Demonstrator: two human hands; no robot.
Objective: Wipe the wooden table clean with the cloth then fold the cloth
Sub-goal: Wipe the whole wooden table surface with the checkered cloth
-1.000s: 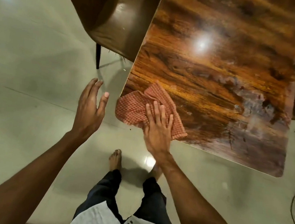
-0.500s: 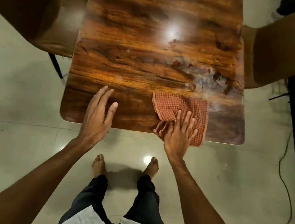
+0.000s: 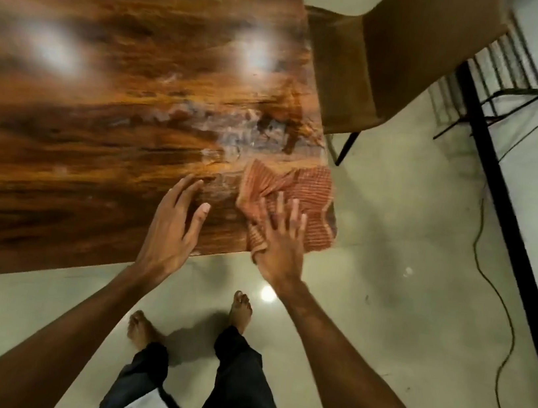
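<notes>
The right hand [image 3: 281, 240], fingers spread flat, is pressing the crumpled red-checked cloth [image 3: 314, 193] onto the near right corner of the glossy brown wooden table [image 3: 96, 145], having swept it over from the left corner. Wiping is progressing, though whitish smears [image 3: 229, 129] are remaining just beyond. The left hand [image 3: 171, 224] is reaching over the table edge beside it, straight-fingered and holding nothing; no writing is showing.
</notes>
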